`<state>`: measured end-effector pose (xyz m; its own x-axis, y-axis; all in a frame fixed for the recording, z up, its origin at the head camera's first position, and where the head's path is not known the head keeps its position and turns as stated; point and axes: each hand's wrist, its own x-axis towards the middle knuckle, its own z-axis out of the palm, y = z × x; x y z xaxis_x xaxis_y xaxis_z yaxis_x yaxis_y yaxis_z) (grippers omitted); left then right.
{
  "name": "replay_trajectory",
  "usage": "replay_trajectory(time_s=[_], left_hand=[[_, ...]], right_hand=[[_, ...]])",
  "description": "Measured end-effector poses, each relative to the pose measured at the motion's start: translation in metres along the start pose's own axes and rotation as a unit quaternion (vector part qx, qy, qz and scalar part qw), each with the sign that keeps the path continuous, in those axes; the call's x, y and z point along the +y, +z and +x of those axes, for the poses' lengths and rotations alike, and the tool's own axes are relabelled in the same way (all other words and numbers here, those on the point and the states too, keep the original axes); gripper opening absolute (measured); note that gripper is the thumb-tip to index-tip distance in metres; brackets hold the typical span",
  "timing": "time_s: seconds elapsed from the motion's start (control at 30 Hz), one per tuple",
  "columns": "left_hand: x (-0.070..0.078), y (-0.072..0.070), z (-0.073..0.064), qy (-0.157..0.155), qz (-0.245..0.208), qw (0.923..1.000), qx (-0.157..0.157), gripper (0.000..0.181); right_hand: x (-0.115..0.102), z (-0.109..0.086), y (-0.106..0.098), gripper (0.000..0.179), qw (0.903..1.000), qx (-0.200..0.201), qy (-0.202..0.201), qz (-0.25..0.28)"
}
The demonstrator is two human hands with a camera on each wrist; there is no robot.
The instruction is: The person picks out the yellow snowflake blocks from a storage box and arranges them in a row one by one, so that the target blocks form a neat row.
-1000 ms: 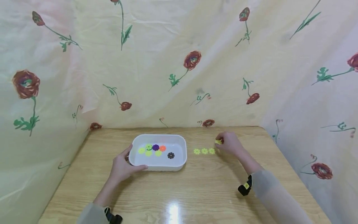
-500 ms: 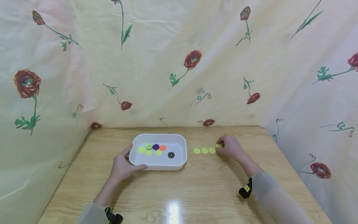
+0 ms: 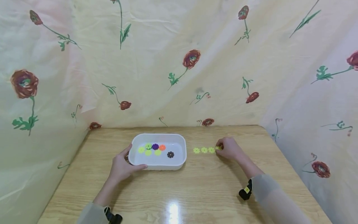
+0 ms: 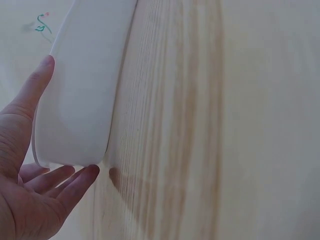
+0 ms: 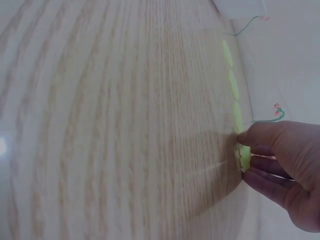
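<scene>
My left hand (image 3: pixel 121 165) grips the left end of a white plastic tub (image 3: pixel 156 167), thumb along the front rim and fingers at the end wall. Inside the tub lie several flower-shaped discs: yellow-green ones, a purple disc (image 3: pixel 155 147), an orange disc (image 3: pixel 162 147) and a black disc (image 3: pixel 170 154). To the right of it, three yellow-green flower discs (image 3: pixel 204 150) form a row on the table. At the right end of that row, my right hand (image 3: pixel 230 148) pinches another yellow-green flower disc (image 5: pixel 245 158) between thumb and fingers, low at the tabletop.
The wooden table (image 3: pixel 173 189) carries the tub and the row. A cream cloth with printed flowers (image 3: pixel 139 77) hangs behind the table and at both sides. Each wrist wears a black camera, such as the right one (image 3: pixel 245 193).
My right hand has come slightly down and toward me, bringing the pinched flower disc from above the row into line with its right end. The left hand and the tub stay put.
</scene>
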<state>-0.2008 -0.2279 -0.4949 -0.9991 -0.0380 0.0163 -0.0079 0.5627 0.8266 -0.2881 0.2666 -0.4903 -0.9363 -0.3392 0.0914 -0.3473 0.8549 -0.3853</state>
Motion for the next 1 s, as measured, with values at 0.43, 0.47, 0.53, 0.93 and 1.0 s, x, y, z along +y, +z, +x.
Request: replay_trajectory(time_s=[0.43, 0.47, 0.53, 0.93, 1.0], left_hand=[[0.0, 0.0, -0.001, -0.004, -0.001, 1.0, 0.0, 0.122], [0.0, 0.0, -0.001, -0.004, -0.001, 1.0, -0.001, 0.122], [0.0, 0.0, 0.0, -0.005, -0.001, 1.0, -0.001, 0.121], [0.0, -0.002, 0.0, -0.006, 0.004, 1.0, -0.005, 0.121], [0.0, -0.002, 0.0, -0.006, 0.001, 1.0, -0.004, 0.12]], right_hand=[[-0.001, -0.001, 0.0, 0.013, 0.9999, -0.013, 0.003, -0.011], [-0.001, -0.001, 0.0, 0.013, 0.9999, -0.013, 0.004, -0.01], [-0.001, -0.001, 0.0, 0.013, 0.9999, -0.013, 0.004, -0.01], [-0.002, 0.004, -0.007, 0.018, 0.9993, -0.036, 0.009, 0.002], [-0.004, 0.005, -0.01, 0.019, 0.9993, -0.036, 0.01, 0.003]])
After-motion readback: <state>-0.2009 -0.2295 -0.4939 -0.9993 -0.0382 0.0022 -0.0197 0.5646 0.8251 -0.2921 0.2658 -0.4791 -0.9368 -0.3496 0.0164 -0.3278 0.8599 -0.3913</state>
